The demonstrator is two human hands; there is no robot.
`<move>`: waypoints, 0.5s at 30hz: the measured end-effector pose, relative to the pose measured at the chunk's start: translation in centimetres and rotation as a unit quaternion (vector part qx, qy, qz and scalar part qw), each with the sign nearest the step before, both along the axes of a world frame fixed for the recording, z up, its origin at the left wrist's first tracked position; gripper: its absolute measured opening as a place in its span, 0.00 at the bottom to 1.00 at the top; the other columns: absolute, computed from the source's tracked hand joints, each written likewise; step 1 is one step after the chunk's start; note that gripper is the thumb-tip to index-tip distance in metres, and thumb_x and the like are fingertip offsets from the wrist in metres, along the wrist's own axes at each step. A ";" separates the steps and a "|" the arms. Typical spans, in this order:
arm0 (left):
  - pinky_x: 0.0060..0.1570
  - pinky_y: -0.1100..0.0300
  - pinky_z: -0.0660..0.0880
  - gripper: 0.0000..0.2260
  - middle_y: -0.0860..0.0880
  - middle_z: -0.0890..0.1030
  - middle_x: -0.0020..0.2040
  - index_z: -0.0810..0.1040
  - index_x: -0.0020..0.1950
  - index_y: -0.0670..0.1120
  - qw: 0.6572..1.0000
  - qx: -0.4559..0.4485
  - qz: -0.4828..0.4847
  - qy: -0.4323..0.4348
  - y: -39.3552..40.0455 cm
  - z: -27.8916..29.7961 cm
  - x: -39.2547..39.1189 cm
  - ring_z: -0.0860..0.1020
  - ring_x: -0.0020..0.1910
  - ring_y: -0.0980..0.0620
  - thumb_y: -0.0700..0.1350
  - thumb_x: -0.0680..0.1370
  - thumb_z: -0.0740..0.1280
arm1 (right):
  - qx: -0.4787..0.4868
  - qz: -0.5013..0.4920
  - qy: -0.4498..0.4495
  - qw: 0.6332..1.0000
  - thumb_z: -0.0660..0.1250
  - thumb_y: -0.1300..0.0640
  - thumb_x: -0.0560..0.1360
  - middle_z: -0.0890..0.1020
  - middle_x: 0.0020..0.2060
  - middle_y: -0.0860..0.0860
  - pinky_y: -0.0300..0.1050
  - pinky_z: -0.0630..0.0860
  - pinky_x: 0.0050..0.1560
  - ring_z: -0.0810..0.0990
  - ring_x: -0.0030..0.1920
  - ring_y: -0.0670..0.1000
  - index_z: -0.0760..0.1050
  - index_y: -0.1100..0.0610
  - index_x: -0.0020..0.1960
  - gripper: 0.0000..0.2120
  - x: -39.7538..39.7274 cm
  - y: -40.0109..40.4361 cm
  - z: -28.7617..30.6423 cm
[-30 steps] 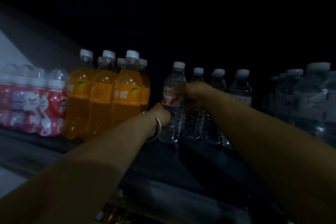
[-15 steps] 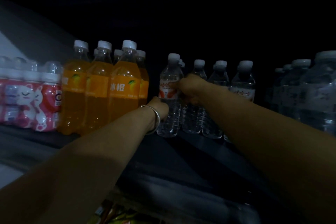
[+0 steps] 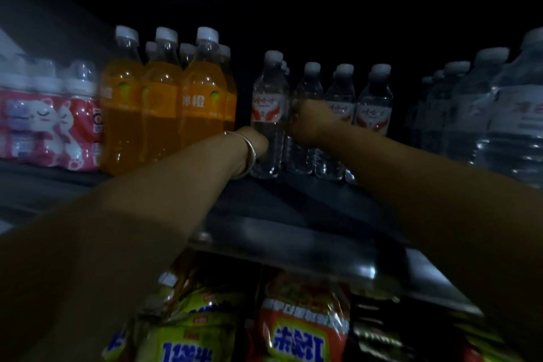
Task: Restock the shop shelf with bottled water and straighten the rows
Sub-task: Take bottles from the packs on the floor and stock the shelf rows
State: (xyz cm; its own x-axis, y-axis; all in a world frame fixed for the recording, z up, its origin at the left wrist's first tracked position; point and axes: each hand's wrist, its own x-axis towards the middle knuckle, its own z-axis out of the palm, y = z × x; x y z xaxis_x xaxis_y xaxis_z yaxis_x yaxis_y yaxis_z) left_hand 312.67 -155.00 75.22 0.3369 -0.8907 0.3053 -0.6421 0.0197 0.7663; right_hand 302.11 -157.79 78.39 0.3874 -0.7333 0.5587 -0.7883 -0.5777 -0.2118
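Camera dipped; both hands (image 3: 255, 141) (image 3: 308, 123) still on four front water bottles (image 3: 269, 114).

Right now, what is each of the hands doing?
Left hand: closed around the leftmost water bottle, low on its body.
Right hand: closed on the second water bottle beside it.

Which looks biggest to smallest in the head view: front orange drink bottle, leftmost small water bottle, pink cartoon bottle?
1. Front orange drink bottle
2. Leftmost small water bottle
3. Pink cartoon bottle, blurred, so unsure

All stand on one shelf, similarly near.
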 end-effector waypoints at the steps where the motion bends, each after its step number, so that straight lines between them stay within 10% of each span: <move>1: 0.56 0.60 0.70 0.15 0.39 0.73 0.64 0.69 0.66 0.34 1.000 0.000 -0.005 -0.015 0.7 0.0 -0.3 0.73 0.60 0.44 0.35 0.80 0.56 | -0.030 -0.006 0.033 0.999 0.58 0.56 0.80 0.76 0.59 0.57 0.46 0.70 0.63 0.75 0.59 0.56 0.72 0.60 0.62 0.13 -0.6 0.8 -0.4; 4: 0.47 0.61 0.71 0.14 0.41 0.76 0.57 0.73 0.63 0.35 0.997 -0.023 -0.012 -0.066 2.7 0.1 -0.7 0.74 0.50 0.45 0.35 0.78 0.59 | -0.059 -0.026 0.080 0.995 0.58 0.62 0.79 0.76 0.59 0.56 0.43 0.70 0.56 0.75 0.58 0.54 0.71 0.60 0.63 0.13 -2.3 3.2 -1.4; 15: 0.64 0.49 0.67 0.19 0.43 0.67 0.65 0.70 0.61 0.44 0.959 -0.127 -0.005 -0.252 14.1 -4.7 -5.8 0.68 0.64 0.43 0.36 0.71 0.66 | -0.132 -0.046 0.119 0.983 0.61 0.67 0.74 0.76 0.56 0.61 0.50 0.76 0.51 0.75 0.56 0.61 0.64 0.60 0.69 0.23 -8.9 12.2 -6.3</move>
